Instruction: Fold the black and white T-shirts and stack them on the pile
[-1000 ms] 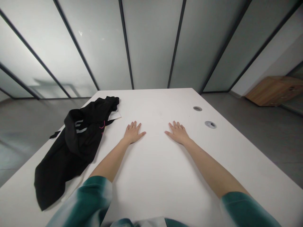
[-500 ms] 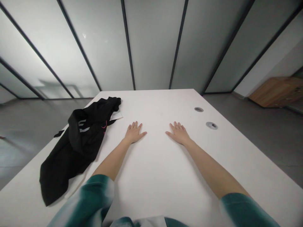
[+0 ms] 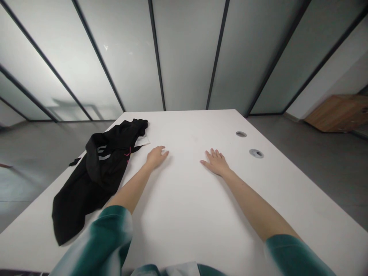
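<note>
On the left of the white table (image 3: pixel 184 207) lies a crumpled black garment (image 3: pixel 83 191) with light stripes and a bit of pink cord. A white paper or tag (image 3: pixel 143 140) shows by its far right edge. My left hand (image 3: pixel 156 156) is raised slightly off the tabletop to the right of the garment, fingers apart and a little bent, holding nothing. Palm down, my right hand (image 3: pixel 216 162) lies on the table with its fingers spread, near two round grommets in the surface.
The near grommet (image 3: pixel 256 153) and the far grommet (image 3: pixel 240 134) sit toward the table's right edge. Beyond the table stands a frosted glass partition (image 3: pixel 184 53) with dark frames. A wooden piece of furniture (image 3: pixel 336 113) is on the floor at right.
My left hand has lifted from its flat, spread pose and shifted left toward the black garment, its fingers now bent. My right hand stays flat in place. The view has shifted slightly.
</note>
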Tool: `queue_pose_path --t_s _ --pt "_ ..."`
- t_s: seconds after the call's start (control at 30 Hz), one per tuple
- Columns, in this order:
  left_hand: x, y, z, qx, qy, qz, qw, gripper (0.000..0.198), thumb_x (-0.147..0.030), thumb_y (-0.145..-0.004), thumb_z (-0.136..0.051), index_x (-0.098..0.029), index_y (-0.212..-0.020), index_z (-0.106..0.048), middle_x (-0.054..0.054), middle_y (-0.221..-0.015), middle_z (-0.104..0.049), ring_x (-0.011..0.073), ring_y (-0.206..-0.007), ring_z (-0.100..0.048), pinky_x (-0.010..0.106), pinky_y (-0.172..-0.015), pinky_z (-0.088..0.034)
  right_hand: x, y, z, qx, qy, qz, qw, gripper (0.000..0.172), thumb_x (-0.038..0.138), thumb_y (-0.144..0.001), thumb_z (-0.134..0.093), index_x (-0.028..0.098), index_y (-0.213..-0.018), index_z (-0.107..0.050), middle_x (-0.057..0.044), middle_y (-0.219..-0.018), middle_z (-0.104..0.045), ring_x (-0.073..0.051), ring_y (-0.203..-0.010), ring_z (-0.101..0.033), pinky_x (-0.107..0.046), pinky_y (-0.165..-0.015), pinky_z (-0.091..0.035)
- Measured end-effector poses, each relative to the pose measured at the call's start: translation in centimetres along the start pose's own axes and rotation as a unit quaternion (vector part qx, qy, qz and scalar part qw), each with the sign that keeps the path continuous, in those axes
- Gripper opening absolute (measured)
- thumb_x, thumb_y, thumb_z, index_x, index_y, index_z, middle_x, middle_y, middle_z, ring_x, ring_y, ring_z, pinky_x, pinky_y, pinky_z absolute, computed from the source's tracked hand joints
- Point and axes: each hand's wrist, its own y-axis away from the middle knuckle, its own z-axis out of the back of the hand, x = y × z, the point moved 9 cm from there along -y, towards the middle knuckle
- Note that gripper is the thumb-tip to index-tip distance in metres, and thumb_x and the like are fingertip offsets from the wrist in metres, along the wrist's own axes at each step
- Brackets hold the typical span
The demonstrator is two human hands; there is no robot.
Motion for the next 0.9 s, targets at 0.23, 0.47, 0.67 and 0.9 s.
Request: queue_pose_path --t_s 0.23,0.47,0.67,0.9 --pt "7.2 -1.1 10.1 -0.167 -0.154 0.119 0.966 0.045 -0.030 -0.087 -0.046 -0.017 -0.126 -0.064 0.015 -0.139 -0.055 0.0346 -0.132 -0.042 0.047 -0.105 -0.035 0.1 0.0 0.1 0.000 -0.004 -0.002 1.000 0.087 0.073 -0.091 -0.020 0.016 -0.157 -0.026 -0.017 -0.163 -0.018 -0.036 -0.150 -0.016 -0.051 -0.119 -0.012" --pt "14.9 -1.2 11.4 -0.094 -0.095 0.266 0.955 0.036 -0.022 -0.083 -0.048 -0.011 -0.110 -0.069 0.024 -0.125 -0.064 0.0409 -0.123 -0.052 0.056 -0.105 -0.034 0.2 0.2 0.3 -0.003 -0.001 -0.003 1.000 0.086 0.072 -0.092 -0.022 0.015 -0.156 -0.028 -0.018 -0.163 -0.020 -0.036 -0.149 -0.017 -0.051 -0.119 -0.013" --pt "11.5 -2.1 9.1 -0.178 0.151 0.194 0.953 0.037 -0.024 -0.090 -0.036 -0.012 -0.108 -0.067 0.016 -0.111 -0.069 0.0284 -0.105 -0.063 0.037 -0.090 -0.049 0.0 0.0 0.2 -0.007 0.005 -0.004 1.000 0.085 0.072 -0.092 -0.023 0.016 -0.156 -0.028 -0.018 -0.163 -0.020 -0.037 -0.149 -0.018 -0.052 -0.118 -0.014" --pt "-1.0 -1.9 -0.6 -0.040 0.269 0.076 0.959 0.025 -0.027 -0.089 -0.044 -0.017 -0.081 -0.065 0.008 -0.087 -0.070 0.0225 -0.089 -0.064 0.033 -0.083 -0.050 -0.3 0.0 0.6 -0.033 -0.030 -0.009 0.999 0.075 0.066 -0.094 -0.028 0.019 -0.152 -0.038 -0.014 -0.161 -0.027 -0.035 -0.148 -0.022 -0.052 -0.117 -0.019"
